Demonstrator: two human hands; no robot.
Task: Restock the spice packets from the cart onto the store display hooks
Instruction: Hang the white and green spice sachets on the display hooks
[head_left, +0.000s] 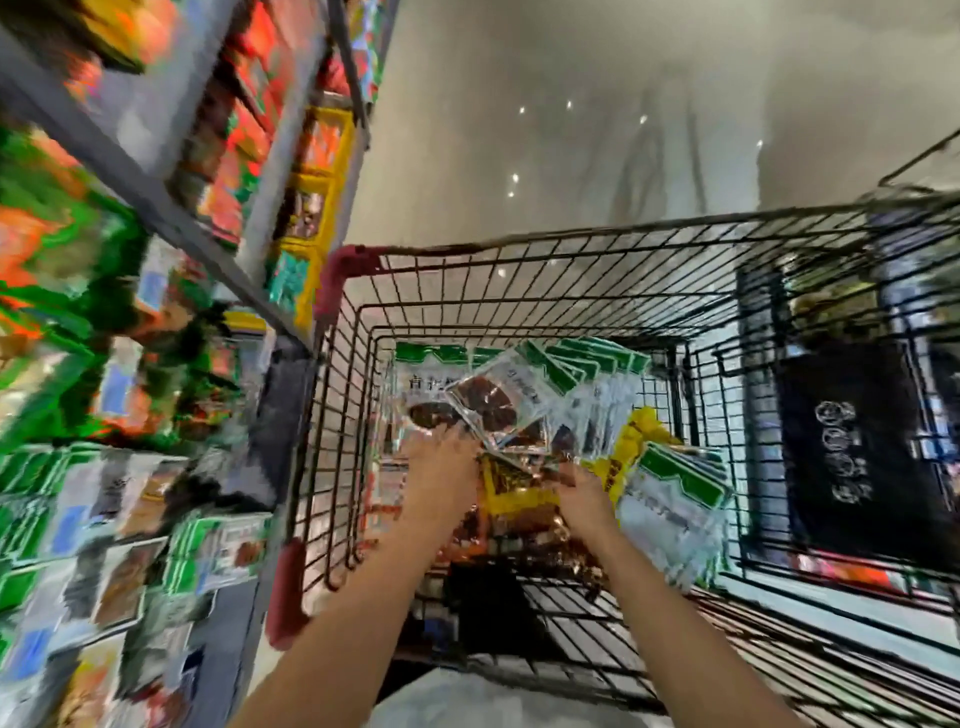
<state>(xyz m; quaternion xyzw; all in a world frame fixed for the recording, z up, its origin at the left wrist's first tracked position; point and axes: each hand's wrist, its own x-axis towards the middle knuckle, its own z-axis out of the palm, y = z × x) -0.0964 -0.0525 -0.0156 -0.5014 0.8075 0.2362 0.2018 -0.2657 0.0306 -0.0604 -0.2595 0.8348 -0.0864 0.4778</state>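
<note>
Both of my hands reach down into a black wire cart (519, 270) that holds several green-topped clear spice packets (524, 384) and yellow packets (631, 441). My left hand (444, 478) is on the bottom edge of a fanned bunch of green-topped packets. My right hand (582, 499) touches the same bunch at its lower right. The frame is blurred, so the fingers' grip is unclear. Another stack of green-topped packets (675, 493) leans at the cart's right side.
The store display (78, 467) with hanging green and orange packets runs along the left, close to the cart's red-cornered rim (348, 260). Grey aisle floor (571, 130) lies beyond the cart. A dark panel with white print (852, 441) stands to the right.
</note>
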